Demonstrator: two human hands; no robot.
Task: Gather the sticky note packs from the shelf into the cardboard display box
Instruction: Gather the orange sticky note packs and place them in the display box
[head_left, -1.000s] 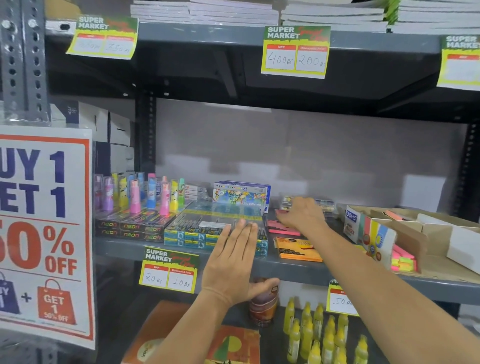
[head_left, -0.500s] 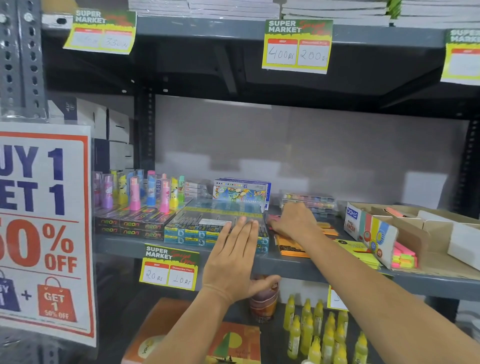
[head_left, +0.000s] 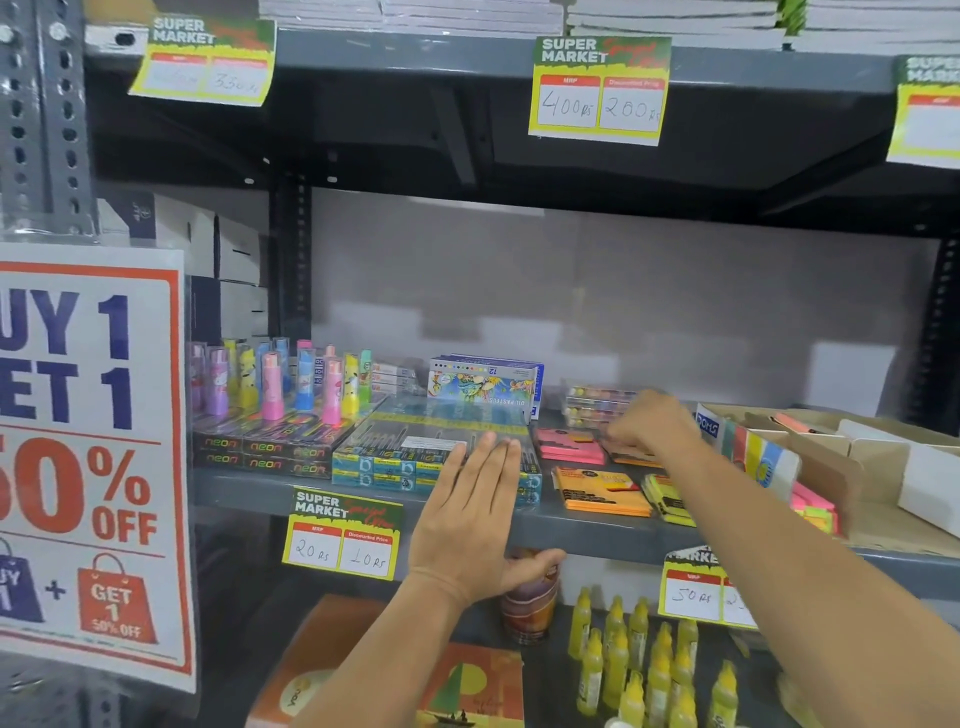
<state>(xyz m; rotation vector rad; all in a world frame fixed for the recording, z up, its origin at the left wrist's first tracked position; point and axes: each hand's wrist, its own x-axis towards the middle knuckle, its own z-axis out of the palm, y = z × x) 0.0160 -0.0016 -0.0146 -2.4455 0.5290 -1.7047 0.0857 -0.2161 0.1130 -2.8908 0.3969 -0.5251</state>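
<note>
A grey metal shelf (head_left: 363, 486) in a shop carries stationery, with price tags clipped to its front edge. The left hand (head_left: 470, 525) is raised flat before the shelf edge, fingers straight and together, gripping nothing. The right hand (head_left: 649, 423) reaches deep onto the shelf, fingers curled down over an orange sticky note pack (head_left: 631, 457); whether they grip it I cannot tell. Four loose packs show: a pink pack (head_left: 569, 446), that rear orange one, a front orange pack (head_left: 600, 491) and a yellow pack (head_left: 667, 500). To the right, the cardboard display box (head_left: 753, 457) holds pink and yellow packs.
</note>
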